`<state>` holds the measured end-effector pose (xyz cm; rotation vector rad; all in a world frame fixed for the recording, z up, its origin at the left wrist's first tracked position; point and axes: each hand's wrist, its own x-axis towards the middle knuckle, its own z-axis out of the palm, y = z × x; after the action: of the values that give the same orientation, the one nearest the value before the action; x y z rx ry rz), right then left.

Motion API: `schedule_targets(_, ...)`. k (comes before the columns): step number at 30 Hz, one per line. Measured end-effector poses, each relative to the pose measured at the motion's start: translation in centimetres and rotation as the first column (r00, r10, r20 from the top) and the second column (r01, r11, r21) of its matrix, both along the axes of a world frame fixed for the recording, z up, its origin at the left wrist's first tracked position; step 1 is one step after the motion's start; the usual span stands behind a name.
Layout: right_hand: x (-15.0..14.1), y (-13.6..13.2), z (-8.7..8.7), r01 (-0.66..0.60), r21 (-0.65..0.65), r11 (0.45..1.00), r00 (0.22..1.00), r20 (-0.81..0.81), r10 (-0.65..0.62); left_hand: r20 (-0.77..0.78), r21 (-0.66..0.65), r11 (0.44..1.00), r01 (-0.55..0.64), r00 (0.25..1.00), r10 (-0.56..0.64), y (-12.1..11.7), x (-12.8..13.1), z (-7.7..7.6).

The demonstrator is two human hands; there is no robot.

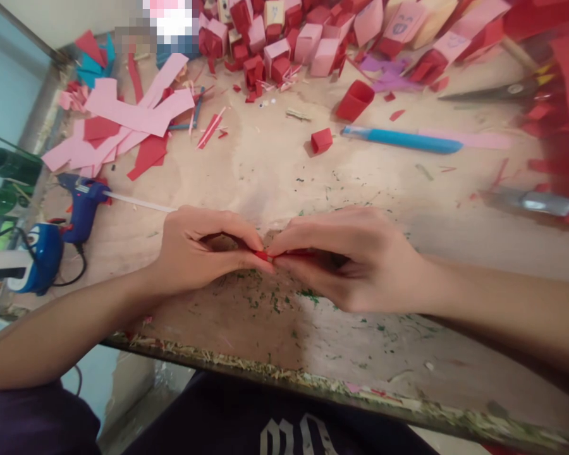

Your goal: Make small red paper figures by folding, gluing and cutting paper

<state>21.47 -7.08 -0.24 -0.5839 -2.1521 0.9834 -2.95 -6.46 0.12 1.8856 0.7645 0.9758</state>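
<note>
Pinching small, narrow red piece (262, 255), likely paper, between fingers (246, 234) of left hand (184, 243) and right hand (374, 259), over pale wooden counter (246, 170), with tips closed tight and almost meeting. Best to square edges, press lightly and evenly to avoid crumpling, keep knuckles clear of white stick (140, 201) in blue plastic glue gun (83, 212).

Above the desk (237, 170), the left hand (189, 249) and right hand (365, 256) meet at a small paper piece (262, 255). A glue gun (84, 205) lies left of them, paper strips (130, 114) behind it. Folded boxes (308, 44) crowd the back; before these, toward the right, lie a pen-like tool (403, 139) and scissors (488, 93).
</note>
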Motion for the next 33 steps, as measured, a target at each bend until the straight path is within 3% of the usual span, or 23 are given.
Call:
schedule_targets(12, 0.11, 0.37, 0.18, -0.067, 0.065, 0.996, 0.998, -0.004, 0.067, -0.026, 0.011, 0.999, 0.052, 0.998, -0.052, 0.14, -0.11, 0.32)
schedule_targets(24, 0.06, 0.33, 0.02, -0.002, 0.017, 1.000, 1.000, 0.011, 0.002, -0.020, 0.072, 0.997, -0.007, 1.000, 0.008, -0.31, -0.08, 0.18)
schedule_targets(33, 0.16, 0.27, -0.09, -0.015, 0.082, 0.997, 1.000, 0.003, 0.015, -0.011, 0.066, 0.998, 0.023, 1.000, -0.023, -0.18, -0.05, 0.39)
